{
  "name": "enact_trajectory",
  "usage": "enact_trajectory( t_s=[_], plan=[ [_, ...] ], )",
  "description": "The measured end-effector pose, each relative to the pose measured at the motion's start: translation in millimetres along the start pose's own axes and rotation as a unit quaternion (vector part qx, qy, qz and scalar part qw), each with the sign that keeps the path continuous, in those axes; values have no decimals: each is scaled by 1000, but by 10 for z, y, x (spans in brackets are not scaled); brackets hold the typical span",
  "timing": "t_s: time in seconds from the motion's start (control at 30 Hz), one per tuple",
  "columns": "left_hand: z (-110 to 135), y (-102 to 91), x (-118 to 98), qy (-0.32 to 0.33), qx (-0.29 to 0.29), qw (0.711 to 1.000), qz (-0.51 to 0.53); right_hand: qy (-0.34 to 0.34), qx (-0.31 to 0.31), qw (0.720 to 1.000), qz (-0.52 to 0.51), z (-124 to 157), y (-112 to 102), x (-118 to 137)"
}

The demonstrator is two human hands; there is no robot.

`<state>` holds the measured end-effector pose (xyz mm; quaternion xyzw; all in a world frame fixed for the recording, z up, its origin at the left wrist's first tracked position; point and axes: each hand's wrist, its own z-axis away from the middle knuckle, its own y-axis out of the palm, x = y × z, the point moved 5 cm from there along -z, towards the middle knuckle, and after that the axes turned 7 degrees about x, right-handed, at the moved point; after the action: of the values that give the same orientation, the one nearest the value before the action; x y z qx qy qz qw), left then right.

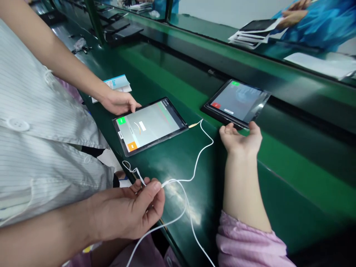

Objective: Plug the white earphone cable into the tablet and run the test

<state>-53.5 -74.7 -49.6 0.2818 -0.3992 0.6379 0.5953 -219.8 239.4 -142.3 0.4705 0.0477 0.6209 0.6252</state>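
Observation:
My left hand [130, 211] pinches a thin white cable [171, 181] between thumb and fingertips. A small loop of it sticks out beyond the fingers, and two strands run down past the lower edge. The cable's gold-coloured plug [193, 125] sits at the right edge of a tablet [150, 128] with a lit screen. A co-worker's hand [118, 102] holds that tablet's far left edge, thumb on top. My right hand [241, 139], palm up with half-curled fingers and thumb apart, is at the near edge of a second lit tablet [236, 100]. Whether it touches that tablet I cannot tell.
The green work table [172, 163] has its edge running diagonally below my left hand. A co-worker in a striped coat [47, 148] stands close on the left. A blue-and-white leaflet [118, 82] lies behind. Beyond the glass, another person's hand [293, 16] holds stacked tablets [253, 31].

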Motion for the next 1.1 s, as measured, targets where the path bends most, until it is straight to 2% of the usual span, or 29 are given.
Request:
enact_trajectory(
  t_s=[0.27, 0.37, 0.47, 0.63, 0.83, 1.1],
  plan=[
    [-14, -6, -16, -40, 16, 999, 4, -54, -5, 998, 31, -171, 96, 94],
    [-18, -6, 25, -1, 4, 1000, -16, -74, 9, 997, 23, -275, 110, 99],
    [-19, -7, 75, 47, -14, 998, -28, -77, -19, 997, 24, -367, 38, 89],
    [-24, -11, 103, 71, -20, 996, -42, -88, -41, 995, 21, -457, -66, 134],
    [-26, -2, 76, 41, 0, 998, -49, -116, -59, 991, 13, -468, -145, 162],
    [-51, 2, 61, 46, 8, 996, -79, -141, -43, 989, -11, -364, -130, 168]
  ],
)
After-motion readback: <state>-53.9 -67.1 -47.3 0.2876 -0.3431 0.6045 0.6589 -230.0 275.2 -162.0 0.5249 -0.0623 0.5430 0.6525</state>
